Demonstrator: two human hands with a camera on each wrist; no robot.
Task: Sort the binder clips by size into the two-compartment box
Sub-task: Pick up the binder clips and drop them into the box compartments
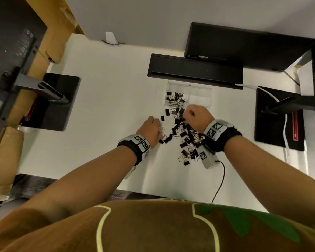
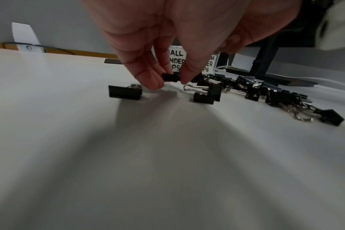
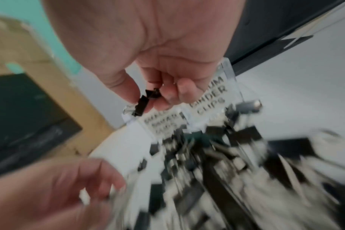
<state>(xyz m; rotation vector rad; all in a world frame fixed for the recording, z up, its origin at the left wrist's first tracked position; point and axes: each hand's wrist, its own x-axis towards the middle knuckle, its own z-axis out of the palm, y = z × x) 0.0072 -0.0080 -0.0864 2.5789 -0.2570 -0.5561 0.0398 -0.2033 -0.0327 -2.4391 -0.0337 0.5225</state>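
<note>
A clear two-compartment box [image 1: 210,91] stands at the back of the white table. Its left compartment, labelled for small clips, holds several black binder clips [image 1: 175,97]; the right one looks empty. A loose pile of black binder clips [image 1: 185,137] spreads in front of the box. At the pile's left edge, my left hand [image 1: 155,120] pinches a small black clip [image 2: 169,77] between thumb and fingertips [image 2: 150,80]. My right hand [image 1: 186,113] is curled just before the box front, gripping a black clip [image 3: 143,102]; that view is blurred.
Black monitor bases stand at the left [image 1: 60,102] and right [image 1: 278,117]. A long black bar [image 1: 195,70] lies behind the box. A white tagged device [image 1: 206,158] with a black cable [image 1: 221,179] sits by the pile's near edge. Cardboard boxes [image 1: 5,157] stand at the left.
</note>
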